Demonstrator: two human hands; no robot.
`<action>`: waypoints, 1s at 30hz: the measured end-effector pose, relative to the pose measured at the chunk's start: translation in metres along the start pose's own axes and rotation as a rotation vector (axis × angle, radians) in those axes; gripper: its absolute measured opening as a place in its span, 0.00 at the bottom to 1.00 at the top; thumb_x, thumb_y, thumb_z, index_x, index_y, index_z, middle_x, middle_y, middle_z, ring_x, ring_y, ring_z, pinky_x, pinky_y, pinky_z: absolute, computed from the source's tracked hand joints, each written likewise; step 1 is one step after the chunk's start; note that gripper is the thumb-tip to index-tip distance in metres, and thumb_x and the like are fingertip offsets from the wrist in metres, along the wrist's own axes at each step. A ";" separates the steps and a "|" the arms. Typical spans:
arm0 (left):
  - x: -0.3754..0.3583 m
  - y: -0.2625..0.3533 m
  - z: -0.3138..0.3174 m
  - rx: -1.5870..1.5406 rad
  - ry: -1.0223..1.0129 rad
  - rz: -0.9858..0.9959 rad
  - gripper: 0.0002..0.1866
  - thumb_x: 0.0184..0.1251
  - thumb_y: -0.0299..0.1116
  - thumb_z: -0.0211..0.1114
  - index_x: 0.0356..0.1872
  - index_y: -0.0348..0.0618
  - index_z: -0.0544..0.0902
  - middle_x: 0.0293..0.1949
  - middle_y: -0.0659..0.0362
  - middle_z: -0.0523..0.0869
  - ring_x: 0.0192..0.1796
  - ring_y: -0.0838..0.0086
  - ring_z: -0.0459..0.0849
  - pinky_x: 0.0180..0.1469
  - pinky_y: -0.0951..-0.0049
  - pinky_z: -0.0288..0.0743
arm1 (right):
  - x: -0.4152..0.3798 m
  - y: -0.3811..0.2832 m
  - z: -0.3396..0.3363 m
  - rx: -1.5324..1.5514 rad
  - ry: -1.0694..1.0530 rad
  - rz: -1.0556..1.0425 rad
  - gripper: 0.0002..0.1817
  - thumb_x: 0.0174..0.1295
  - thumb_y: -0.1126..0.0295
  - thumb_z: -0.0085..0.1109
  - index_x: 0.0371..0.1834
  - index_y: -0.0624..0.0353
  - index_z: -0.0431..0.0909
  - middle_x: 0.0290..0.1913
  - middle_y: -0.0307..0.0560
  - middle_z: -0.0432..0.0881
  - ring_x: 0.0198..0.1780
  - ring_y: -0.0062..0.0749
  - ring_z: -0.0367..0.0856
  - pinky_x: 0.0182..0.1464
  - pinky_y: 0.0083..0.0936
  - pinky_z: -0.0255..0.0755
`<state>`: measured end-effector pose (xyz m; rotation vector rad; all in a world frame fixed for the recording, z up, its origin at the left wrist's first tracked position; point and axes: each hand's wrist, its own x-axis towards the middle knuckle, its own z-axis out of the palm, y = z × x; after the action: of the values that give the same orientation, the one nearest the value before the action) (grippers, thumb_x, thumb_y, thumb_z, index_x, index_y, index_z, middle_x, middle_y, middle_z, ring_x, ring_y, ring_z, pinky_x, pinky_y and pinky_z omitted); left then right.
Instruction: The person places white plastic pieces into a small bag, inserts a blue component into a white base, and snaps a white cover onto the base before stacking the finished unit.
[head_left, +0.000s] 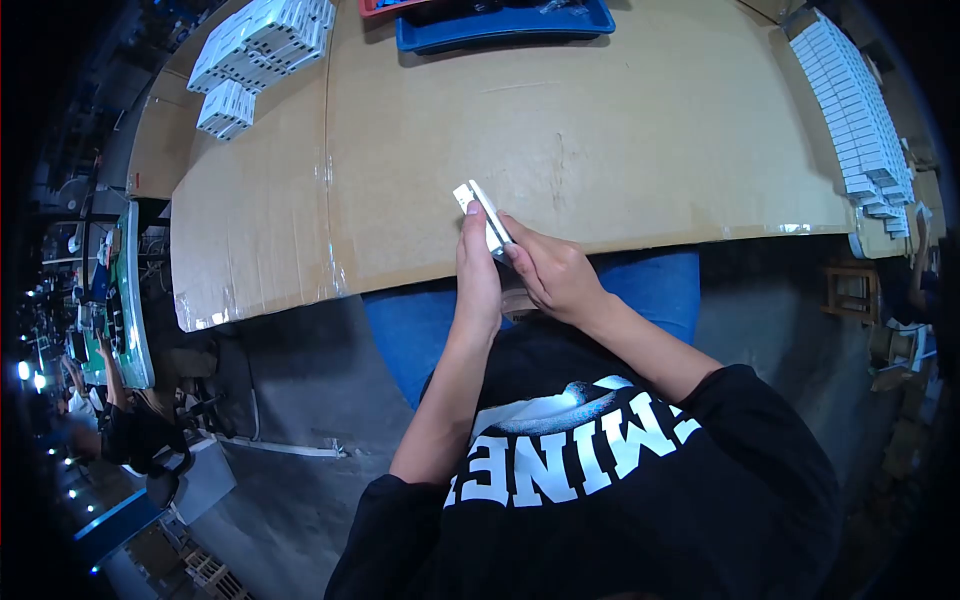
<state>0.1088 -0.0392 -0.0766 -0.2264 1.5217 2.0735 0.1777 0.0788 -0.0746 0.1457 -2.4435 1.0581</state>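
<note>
A small, flat white plastic piece (493,232) is held just in front of my body, over the table's near edge. It stands tilted, with a thin dark gap along its length; its exact kind cannot be made out. My left hand (478,270) grips it from the left, thumb along its face. From the other side, my right hand (552,272) has its fingers closed on the lower right part. The palms hide some of the piece.
A cardboard-covered table (430,150) spreads ahead. Stacked white plastic parts (260,45) stand at its far left, with a smaller stack (227,108) beside them. A blue tray (505,30) lies at the back. Rows of white pieces (850,110) line the right. Another person (140,430) is at left.
</note>
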 end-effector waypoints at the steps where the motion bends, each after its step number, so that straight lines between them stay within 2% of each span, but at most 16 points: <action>1: -0.001 0.003 -0.002 -0.008 -0.034 -0.014 0.31 0.80 0.64 0.53 0.61 0.44 0.76 0.46 0.62 0.80 0.49 0.78 0.79 0.56 0.72 0.72 | 0.003 -0.006 -0.005 0.137 -0.013 0.114 0.21 0.80 0.66 0.51 0.66 0.70 0.78 0.47 0.63 0.88 0.40 0.48 0.90 0.46 0.37 0.83; 2: -0.001 0.007 -0.004 -0.016 -0.068 -0.028 0.32 0.80 0.65 0.53 0.61 0.45 0.76 0.47 0.61 0.81 0.50 0.78 0.79 0.57 0.71 0.73 | 0.004 -0.009 -0.007 0.274 -0.027 0.228 0.21 0.81 0.62 0.51 0.64 0.68 0.80 0.50 0.62 0.88 0.45 0.47 0.90 0.52 0.37 0.83; 3: -0.002 0.013 -0.008 -0.034 -0.100 -0.071 0.32 0.81 0.56 0.56 0.72 0.42 0.71 0.51 0.58 0.81 0.53 0.77 0.80 0.59 0.69 0.74 | 0.006 -0.006 -0.007 0.273 -0.028 0.226 0.21 0.81 0.62 0.51 0.64 0.68 0.80 0.50 0.62 0.88 0.45 0.47 0.90 0.52 0.37 0.83; 4: -0.003 0.015 -0.008 -0.035 -0.100 -0.070 0.32 0.81 0.56 0.56 0.72 0.42 0.71 0.51 0.58 0.81 0.53 0.77 0.80 0.59 0.69 0.74 | 0.009 -0.001 -0.006 0.487 -0.006 0.304 0.22 0.83 0.59 0.49 0.64 0.67 0.80 0.50 0.58 0.88 0.49 0.43 0.89 0.56 0.35 0.81; 6: -0.004 0.019 -0.007 0.203 -0.238 0.308 0.37 0.79 0.42 0.58 0.83 0.44 0.57 0.54 0.55 0.81 0.56 0.74 0.80 0.63 0.67 0.74 | 0.013 0.007 -0.009 0.701 0.020 0.384 0.24 0.84 0.56 0.48 0.64 0.66 0.81 0.51 0.54 0.88 0.53 0.39 0.88 0.60 0.33 0.79; 7: -0.007 0.025 -0.008 0.210 -0.306 0.301 0.49 0.71 0.31 0.63 0.87 0.49 0.44 0.64 0.49 0.79 0.65 0.68 0.79 0.72 0.64 0.69 | 0.014 0.012 -0.014 0.712 -0.005 0.478 0.25 0.84 0.54 0.48 0.64 0.65 0.81 0.50 0.52 0.88 0.53 0.35 0.86 0.59 0.30 0.78; 9: -0.010 0.026 -0.007 0.270 -0.345 0.405 0.52 0.66 0.28 0.66 0.87 0.48 0.44 0.67 0.49 0.75 0.68 0.64 0.76 0.75 0.62 0.65 | 0.021 0.007 -0.031 0.895 -0.134 0.802 0.26 0.82 0.51 0.52 0.64 0.65 0.80 0.50 0.51 0.86 0.53 0.29 0.84 0.57 0.26 0.78; 11: -0.009 0.028 -0.005 0.377 -0.402 0.553 0.59 0.57 0.26 0.70 0.87 0.47 0.43 0.74 0.46 0.68 0.77 0.56 0.68 0.82 0.56 0.55 | 0.024 0.004 -0.034 0.934 -0.155 0.799 0.27 0.81 0.51 0.54 0.64 0.66 0.80 0.50 0.51 0.86 0.53 0.28 0.84 0.56 0.25 0.78; 14: -0.010 0.028 -0.005 0.499 -0.420 0.601 0.59 0.55 0.24 0.70 0.87 0.47 0.42 0.79 0.43 0.63 0.82 0.53 0.62 0.82 0.55 0.54 | 0.030 -0.006 -0.041 0.913 -0.212 0.814 0.25 0.79 0.55 0.59 0.63 0.68 0.79 0.54 0.50 0.85 0.56 0.28 0.83 0.56 0.23 0.78; 15: -0.008 0.026 -0.006 0.524 -0.432 0.655 0.58 0.61 0.33 0.73 0.87 0.46 0.42 0.82 0.42 0.58 0.84 0.52 0.56 0.83 0.56 0.53 | 0.030 -0.007 -0.040 0.921 -0.157 0.764 0.24 0.77 0.58 0.62 0.64 0.68 0.78 0.55 0.51 0.85 0.58 0.29 0.83 0.59 0.24 0.78; 16: -0.005 0.023 -0.006 0.525 -0.434 0.657 0.58 0.61 0.33 0.73 0.87 0.46 0.42 0.82 0.42 0.58 0.84 0.52 0.56 0.83 0.56 0.53 | 0.029 -0.007 -0.040 0.926 -0.101 0.713 0.24 0.76 0.61 0.65 0.66 0.68 0.77 0.57 0.51 0.84 0.60 0.30 0.83 0.62 0.26 0.78; 18: -0.005 0.014 -0.003 0.064 -0.386 0.553 0.57 0.68 0.53 0.71 0.86 0.45 0.42 0.82 0.42 0.57 0.85 0.51 0.56 0.83 0.56 0.51 | 0.026 -0.007 -0.033 0.958 -0.057 0.650 0.25 0.74 0.63 0.67 0.68 0.67 0.75 0.61 0.53 0.83 0.63 0.31 0.81 0.66 0.29 0.76; 19: -0.007 0.012 -0.002 0.054 -0.356 0.497 0.54 0.75 0.67 0.58 0.86 0.44 0.43 0.81 0.44 0.59 0.83 0.54 0.59 0.82 0.59 0.54 | 0.022 -0.007 -0.026 0.990 -0.019 0.588 0.28 0.72 0.66 0.69 0.70 0.67 0.73 0.64 0.54 0.81 0.67 0.33 0.80 0.71 0.32 0.73; 22: -0.016 0.017 0.009 0.034 -0.304 0.359 0.46 0.82 0.64 0.49 0.86 0.44 0.45 0.77 0.46 0.63 0.78 0.58 0.64 0.79 0.60 0.58 | 0.013 -0.014 -0.010 0.763 0.014 0.358 0.31 0.71 0.68 0.68 0.75 0.66 0.70 0.75 0.56 0.73 0.77 0.41 0.71 0.78 0.38 0.64; 23: -0.019 0.019 0.016 0.209 -0.178 0.426 0.42 0.85 0.65 0.40 0.86 0.47 0.50 0.74 0.47 0.69 0.73 0.63 0.70 0.74 0.64 0.65 | 0.011 -0.014 -0.008 0.607 0.027 0.256 0.31 0.72 0.68 0.67 0.75 0.66 0.71 0.77 0.58 0.71 0.77 0.45 0.70 0.78 0.38 0.64; 30: -0.019 0.016 0.023 0.029 -0.217 0.545 0.44 0.83 0.66 0.42 0.83 0.39 0.54 0.73 0.46 0.69 0.74 0.63 0.68 0.77 0.62 0.59 | 0.007 -0.039 0.001 0.498 0.152 0.207 0.29 0.75 0.68 0.63 0.75 0.68 0.71 0.78 0.67 0.67 0.79 0.54 0.68 0.76 0.38 0.66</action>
<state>0.1203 -0.0279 -0.0469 0.4622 1.5979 2.3801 0.1816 0.0521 -0.0459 -0.0304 -2.0497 1.6898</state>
